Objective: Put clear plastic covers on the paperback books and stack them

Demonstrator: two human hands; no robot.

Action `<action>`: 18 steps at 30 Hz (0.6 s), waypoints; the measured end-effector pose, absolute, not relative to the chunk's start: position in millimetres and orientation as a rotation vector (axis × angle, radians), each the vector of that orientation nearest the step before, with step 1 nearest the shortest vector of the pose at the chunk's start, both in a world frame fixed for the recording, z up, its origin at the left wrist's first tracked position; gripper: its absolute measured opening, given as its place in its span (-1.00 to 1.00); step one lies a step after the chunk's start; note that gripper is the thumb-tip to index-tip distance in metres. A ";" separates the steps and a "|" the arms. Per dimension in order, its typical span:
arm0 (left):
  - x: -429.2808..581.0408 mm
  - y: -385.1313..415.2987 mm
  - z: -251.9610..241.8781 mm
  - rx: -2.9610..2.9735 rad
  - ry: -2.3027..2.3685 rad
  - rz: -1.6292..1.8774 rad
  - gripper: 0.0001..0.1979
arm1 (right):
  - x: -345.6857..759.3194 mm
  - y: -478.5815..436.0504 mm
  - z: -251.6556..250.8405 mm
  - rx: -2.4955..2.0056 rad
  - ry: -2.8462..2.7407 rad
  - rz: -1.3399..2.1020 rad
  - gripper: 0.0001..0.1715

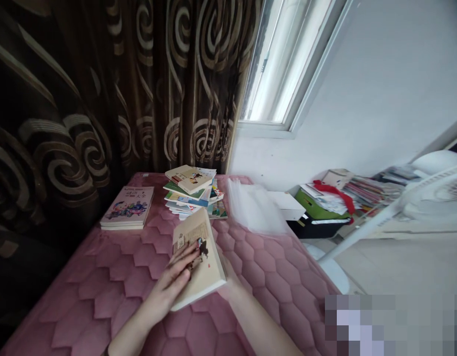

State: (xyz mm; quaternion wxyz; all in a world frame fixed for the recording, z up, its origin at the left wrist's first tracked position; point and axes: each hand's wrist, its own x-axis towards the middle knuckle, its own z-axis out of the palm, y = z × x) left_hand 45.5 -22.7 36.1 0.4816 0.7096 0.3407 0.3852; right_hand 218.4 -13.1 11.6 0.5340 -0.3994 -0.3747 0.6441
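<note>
A thick cream-coloured book with a small dark picture on its cover is tilted in front of me, above the pink padded surface. My left hand lies on that cover with its fingers stretched out over the picture. At the book's right edge, my right hand grips it from the side and below; most of its fingers are hidden behind the book. Just beyond stands an uneven pile of books, topped by another cream book. Further left lies a neat stack of white books with a colourful cover.
The pink quilted surface carries clear plastic sheeting on its right. A patterned dark curtain hangs behind. On the right are a green box with papers, piles of papers and a white fan.
</note>
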 end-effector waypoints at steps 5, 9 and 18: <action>50.2 -27.2 35.9 2.226 0.983 0.594 -0.48 | 235.5 -7.1 23.7 -0.783 -0.691 1.958 -0.26; 57.7 -27.4 23.3 2.450 0.968 0.322 -0.28 | 257.6 -2.6 16.8 -1.169 -0.857 1.799 -0.36; 58.8 -24.4 7.3 2.586 1.005 0.248 -0.10 | 268.3 2.6 5.1 -1.619 -1.569 1.146 -0.49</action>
